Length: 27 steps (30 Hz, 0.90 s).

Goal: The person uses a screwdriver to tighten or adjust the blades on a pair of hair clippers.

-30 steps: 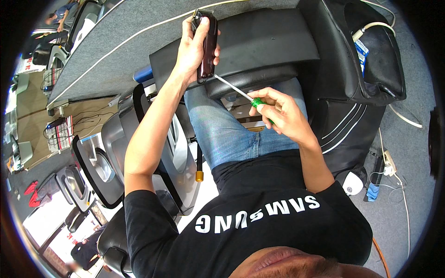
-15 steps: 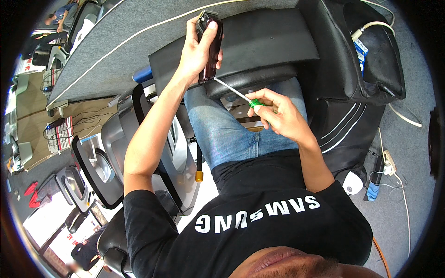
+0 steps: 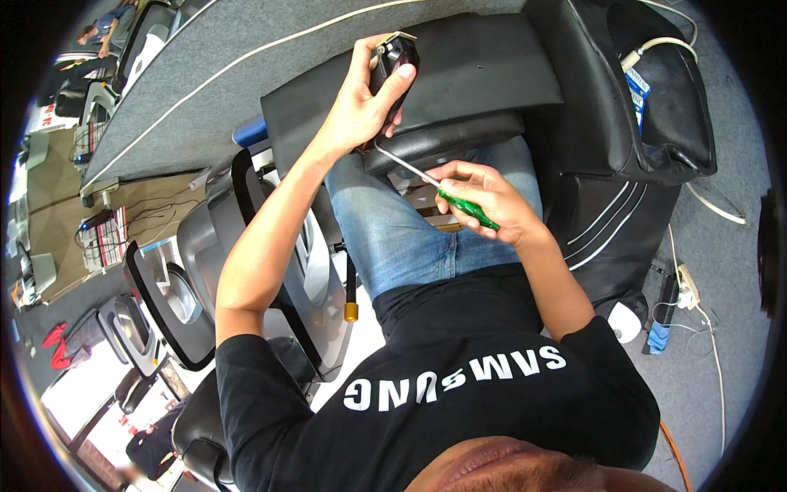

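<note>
In my left hand I grip a dark maroon hair clipper, its metal blade end pointing away from me and my thumb along its upper side. My right hand is closed on a screwdriver with a green handle. The metal shaft slants up to the left, its tip at the near end of the clipper. Whether the tip sits in a screw is hidden. Both hands are above my lap and the black padded seat.
A black armrest stands on the right, with a white cable plug and a blue packet in the recess beside it. At left is a grey chair. A white cable crosses the grey carpet; a power strip lies at lower right.
The clipper's blade end has swung right and a little nearer. My right hand has shifted slightly, turning so that more of the green handle shows.
</note>
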Tool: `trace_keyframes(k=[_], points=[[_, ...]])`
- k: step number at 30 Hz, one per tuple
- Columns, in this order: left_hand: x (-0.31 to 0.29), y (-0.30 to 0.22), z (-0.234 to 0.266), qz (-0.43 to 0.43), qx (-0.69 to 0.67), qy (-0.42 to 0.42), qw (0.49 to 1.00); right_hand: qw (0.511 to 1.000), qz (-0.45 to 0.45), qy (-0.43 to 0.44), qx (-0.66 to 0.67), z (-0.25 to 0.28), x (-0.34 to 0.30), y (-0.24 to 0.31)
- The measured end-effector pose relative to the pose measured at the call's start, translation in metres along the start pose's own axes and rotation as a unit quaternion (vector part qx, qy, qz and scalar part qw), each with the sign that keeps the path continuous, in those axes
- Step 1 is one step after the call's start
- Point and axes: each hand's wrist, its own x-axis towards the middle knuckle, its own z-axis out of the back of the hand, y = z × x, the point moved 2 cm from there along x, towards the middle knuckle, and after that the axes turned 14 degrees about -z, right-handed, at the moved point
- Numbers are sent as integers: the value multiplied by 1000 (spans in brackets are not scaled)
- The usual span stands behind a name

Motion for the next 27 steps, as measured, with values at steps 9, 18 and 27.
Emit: trace_keyframes(k=[9,18,27], points=[[2,5,0,15,11,-28,999,743,311,-309,-506,-28,-7,-1],[4,1,2,-13,41,-25,999,946,98,-177,-255,-15,-7,16],[7,1,9,19,24,-81,996,783,272,-296,-475,-37,-18,21]])
